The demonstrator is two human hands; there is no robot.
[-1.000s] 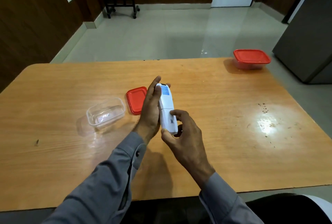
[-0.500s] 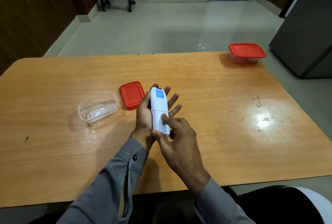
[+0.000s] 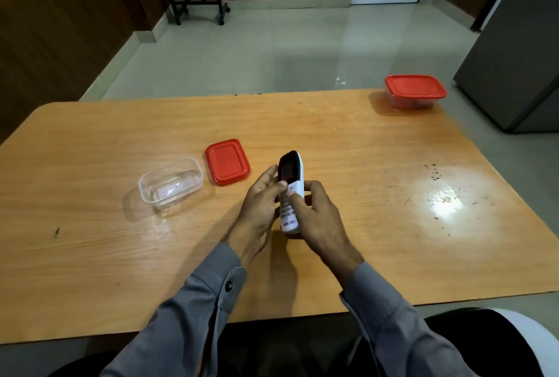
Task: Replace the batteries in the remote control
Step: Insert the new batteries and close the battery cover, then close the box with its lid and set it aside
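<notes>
A white remote control point(image 3: 291, 175) with a dark screen at its far end is held just above the wooden table point(image 3: 363, 165), front side up and pointing away from me. My left hand point(image 3: 261, 206) grips its left edge, thumb on the buttons. My right hand point(image 3: 317, 216) wraps its right side and lower part, thumb also on the front. No batteries are visible.
An open clear plastic container point(image 3: 171, 183) sits left of my hands, its red lid point(image 3: 227, 161) lying beside it. A closed container with a red lid point(image 3: 415, 91) stands at the table's far right corner. A grey cabinet point(image 3: 520, 59) is off to the right.
The remote has been turned over: its white back with the label faced up before, now the screen and buttons face up. Both hands now grip it from the sides.
</notes>
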